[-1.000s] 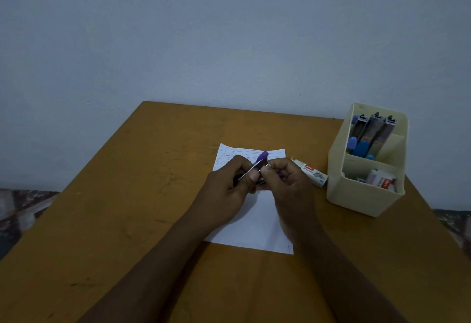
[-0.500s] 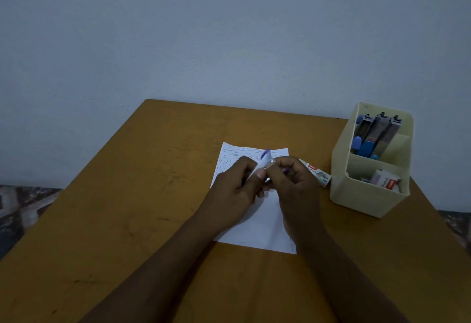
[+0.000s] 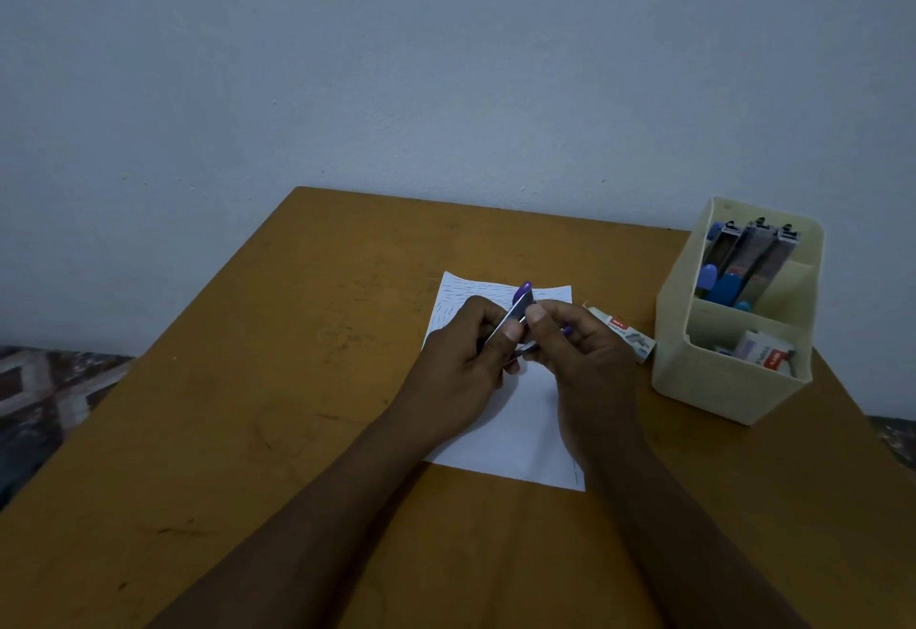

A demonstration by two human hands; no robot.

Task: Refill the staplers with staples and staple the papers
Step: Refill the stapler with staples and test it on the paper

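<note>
I see left hand (image 3: 461,365), right hand (image 3: 590,360) over paper (image 3: 525,435); fingers (image 3: 536,317) of both clamped on purple stapler (image 3: 523,301), top open. Staple box (image 3: 627,335) near, on surface (image 3: 297,380).

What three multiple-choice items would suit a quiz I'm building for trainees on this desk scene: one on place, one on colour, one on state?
1. Where does the loose staple box lie?
A. Left of the paper
B. Between the paper and the cream organizer
C. On the floor

2. What colour is the stapler being held?
A. Red
B. Green
C. Purple

3. How is that stapler?
A. Hinged open, gripped by the left hand and right hand
B. Shut, lying on the paper
C. Standing in the organizer

Answers: 1 B, it lies right of the paper, beside the organizer's wall. 2 C, its tip shows purple above the fingers. 3 A, its top arm tilts up from the base, with both hands round it.
</note>
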